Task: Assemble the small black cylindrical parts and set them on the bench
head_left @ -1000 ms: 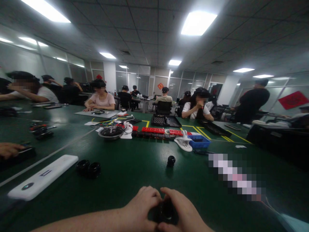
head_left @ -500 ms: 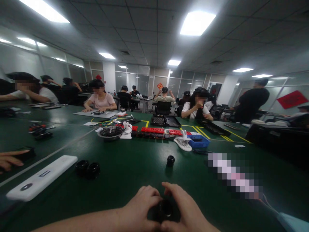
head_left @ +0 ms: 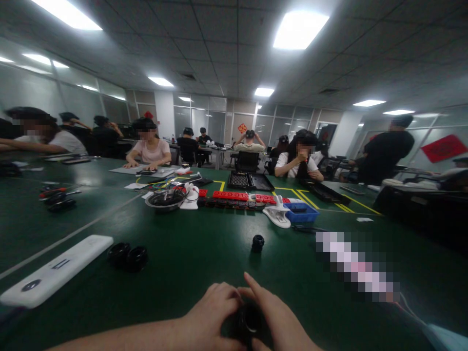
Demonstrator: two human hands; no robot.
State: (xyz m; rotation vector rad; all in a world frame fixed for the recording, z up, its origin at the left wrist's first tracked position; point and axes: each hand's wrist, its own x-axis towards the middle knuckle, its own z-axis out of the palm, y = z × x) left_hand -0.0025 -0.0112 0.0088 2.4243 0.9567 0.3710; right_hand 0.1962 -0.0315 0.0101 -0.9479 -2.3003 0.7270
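Note:
Both my hands meet at the bottom edge of the view over the green table (head_left: 204,253). My left hand (head_left: 210,314) and my right hand (head_left: 274,317) are closed together round a small black round part (head_left: 249,321), which shows between the fingers. Another small black round part (head_left: 258,243) stands alone on the table a little beyond my hands. Two black rings (head_left: 127,256) lie side by side to the left.
A long white device (head_left: 54,270) lies at the left near the rings. Further off are a round tray with cables (head_left: 165,199), a row of red parts (head_left: 241,196), a white clamp (head_left: 278,214) and a blue bin (head_left: 302,213). Several people sit around the far tables.
My hands stay joined on the black part, with the right forefinger now stretched further forward. The other person's hand at the left edge has gone from view.

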